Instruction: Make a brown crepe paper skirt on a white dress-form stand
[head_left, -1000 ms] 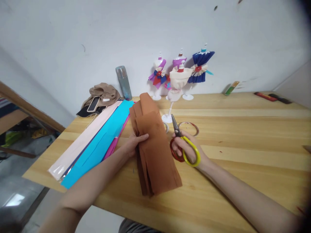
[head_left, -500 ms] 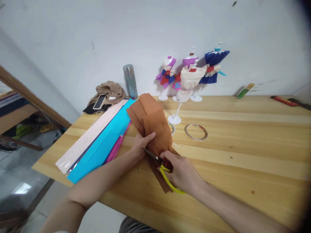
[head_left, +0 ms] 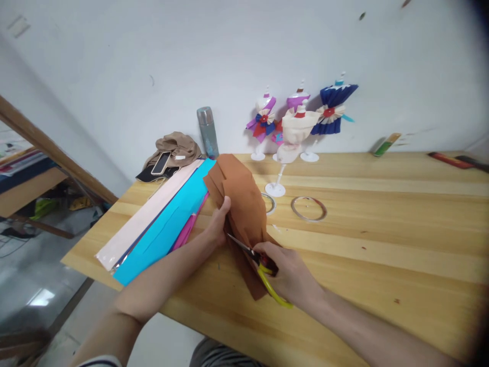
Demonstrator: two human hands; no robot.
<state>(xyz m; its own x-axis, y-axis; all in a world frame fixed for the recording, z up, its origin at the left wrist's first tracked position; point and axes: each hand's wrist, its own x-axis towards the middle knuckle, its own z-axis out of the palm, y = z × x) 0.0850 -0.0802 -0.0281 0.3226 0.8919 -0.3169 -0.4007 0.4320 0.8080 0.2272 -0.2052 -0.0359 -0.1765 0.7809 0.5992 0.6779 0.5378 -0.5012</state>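
Brown crepe-like paper [head_left: 244, 191], folded in layers, is held above the table's near part. My left hand [head_left: 219, 219] grips its left edge, thumb on top and the other fingers hidden beneath. In my right hand [head_left: 284, 267] is a pair of scissors [head_left: 275, 293] with yellow handles and dark blades. The blades point up and left across the lower part of the paper, their tip close to my left hand. A narrow brown strip [head_left: 254, 288] hangs below the blades; whether it is joined to the rest, I cannot tell.
Pink, blue and magenta paper sheets [head_left: 164, 237] lie left. Behind them are a phone [head_left: 161, 163], a brown cloth [head_left: 178, 145] and a flask [head_left: 207, 132]. Several small dress forms [head_left: 300, 127] stand by the wall. Tape rings [head_left: 308, 209], a green-yellow tube [head_left: 387, 145] and a red-black tool [head_left: 451, 160] lie right.
My left thumb has shifted from lying across the paper to pointing up along its edge. The scissors have moved slightly right and down. The whole view has shifted a little.
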